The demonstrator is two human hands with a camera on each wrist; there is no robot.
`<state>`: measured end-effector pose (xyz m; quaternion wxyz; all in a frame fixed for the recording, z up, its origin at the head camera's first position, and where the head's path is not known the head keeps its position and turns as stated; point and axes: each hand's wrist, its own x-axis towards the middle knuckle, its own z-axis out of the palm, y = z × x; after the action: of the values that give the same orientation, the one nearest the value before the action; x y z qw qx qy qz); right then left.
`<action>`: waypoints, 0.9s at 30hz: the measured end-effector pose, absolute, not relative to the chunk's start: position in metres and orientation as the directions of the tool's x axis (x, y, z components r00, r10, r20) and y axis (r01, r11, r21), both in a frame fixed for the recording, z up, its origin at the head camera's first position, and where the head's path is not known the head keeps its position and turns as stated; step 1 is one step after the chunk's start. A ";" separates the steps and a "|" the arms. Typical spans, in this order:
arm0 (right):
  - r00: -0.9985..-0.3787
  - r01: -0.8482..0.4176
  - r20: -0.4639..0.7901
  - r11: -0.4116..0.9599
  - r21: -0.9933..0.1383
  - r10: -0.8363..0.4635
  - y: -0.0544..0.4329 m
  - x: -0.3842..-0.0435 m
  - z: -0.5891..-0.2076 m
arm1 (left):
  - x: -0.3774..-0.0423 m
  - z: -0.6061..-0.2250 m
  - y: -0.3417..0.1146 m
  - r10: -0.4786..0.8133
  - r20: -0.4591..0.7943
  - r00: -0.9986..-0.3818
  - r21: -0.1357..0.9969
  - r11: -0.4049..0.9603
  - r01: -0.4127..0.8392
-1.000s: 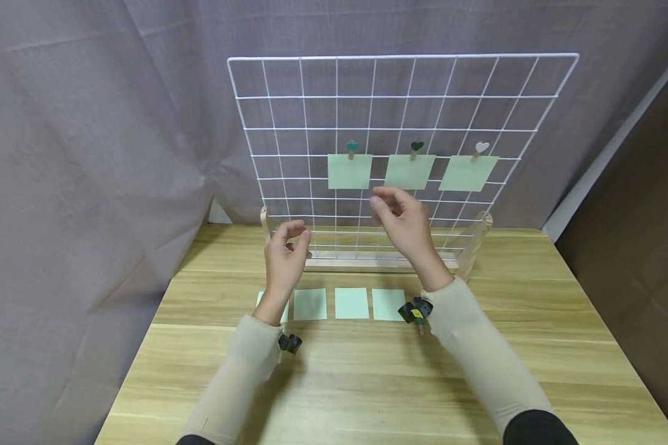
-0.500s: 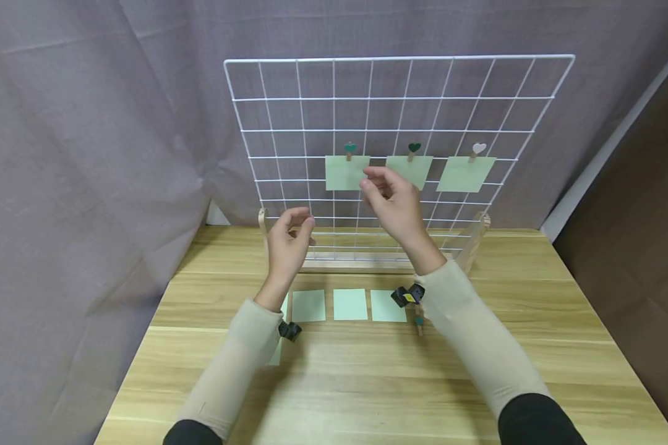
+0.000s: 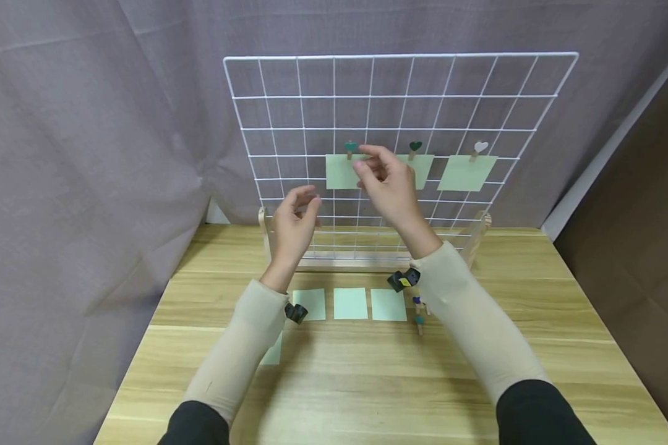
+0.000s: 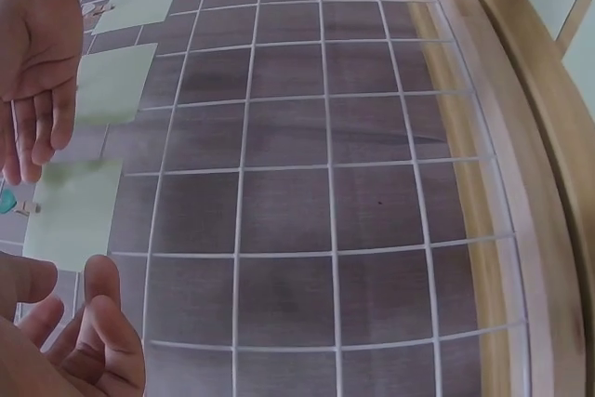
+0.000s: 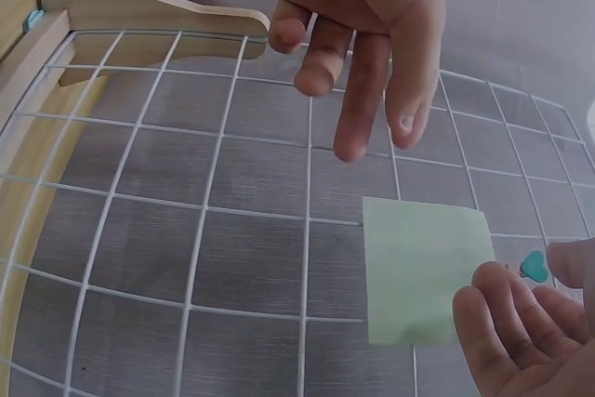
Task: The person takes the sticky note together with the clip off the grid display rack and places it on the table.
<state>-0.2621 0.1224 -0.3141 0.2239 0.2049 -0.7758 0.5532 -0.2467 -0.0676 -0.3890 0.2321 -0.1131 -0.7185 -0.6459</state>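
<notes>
Right hand [image 3: 389, 182] hung in front of the leftmost hung pale-green note [image 3: 338, 173], which a teal heart clothespin [image 3: 350, 147] held on the white wire grid [image 3: 401, 57]; contact unclear. Left hand [image 3: 294, 228] sat lower left. Both were empty, fingers loosely bent, thumbs apart.

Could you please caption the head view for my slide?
Left hand and right hand near a white wire grid bearing three clipped green notes.

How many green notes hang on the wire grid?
3: left note under the teal heart clip; middle note, partly behind the right hand, under the dark green heart clip; right note under the white heart clip. No others show.
</notes>
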 end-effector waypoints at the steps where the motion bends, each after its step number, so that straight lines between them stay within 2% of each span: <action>1: -0.815 -0.566 0.576 0.307 -0.765 -0.069 0.122 -0.263 -0.313 | -0.248 -0.388 -0.067 -0.130 0.482 -0.866 0.874 0.138 0.466; 7: -0.826 -0.540 0.561 0.344 -0.768 -0.043 0.119 -0.265 -0.305 | -0.255 -0.382 -0.060 -0.121 0.491 -0.862 0.870 0.120 0.479; 17: -0.833 -0.541 0.549 0.315 -0.780 -0.071 0.116 -0.272 -0.301 | -0.265 -0.371 -0.052 -0.112 0.466 -0.878 0.882 0.134 0.451; 27: -0.854 -0.501 0.515 0.378 -0.778 -0.071 0.111 -0.276 -0.294 | -0.273 -0.368 -0.047 -0.106 0.458 -0.883 0.884 0.157 0.440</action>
<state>-0.2763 0.1110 -0.2938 0.2034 0.1779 -0.8047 0.5287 -0.2730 -0.0467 -0.3676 0.2136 -0.1143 -0.7298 -0.6393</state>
